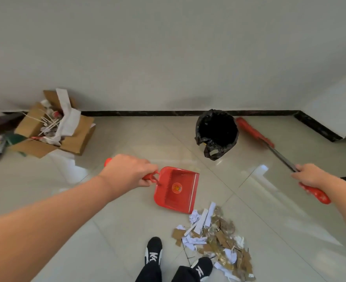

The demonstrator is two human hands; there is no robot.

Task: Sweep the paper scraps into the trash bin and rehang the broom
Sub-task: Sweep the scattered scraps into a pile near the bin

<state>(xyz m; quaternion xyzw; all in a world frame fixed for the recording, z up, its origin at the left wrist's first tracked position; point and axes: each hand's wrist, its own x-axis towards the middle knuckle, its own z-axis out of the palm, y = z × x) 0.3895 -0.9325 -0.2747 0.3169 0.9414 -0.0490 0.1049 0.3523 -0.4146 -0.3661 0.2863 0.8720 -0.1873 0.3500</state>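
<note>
Left hand [130,171] gripping dustpan [177,190], right hand [310,176] gripping broom [255,132], scraps [215,239] seemingly just below dustpan

This looks like a room in a home or flat, sparsely furnished. The floor [127,220] is glossy pale ceramic tile laid in large squares, bright with reflected window light at 3 o'clock. A plain white wall [168,58] fills the upper view, edged by a dark marbled skirting board [147,113] that turns a corner at 2 o'clock. Household clutter supports the reading: an open cardboard box [52,131] of odds and ends against the wall at 10 o'clock, and a small trash bin [217,131] lined with a black plastic bag at 1 o'clock.
</note>
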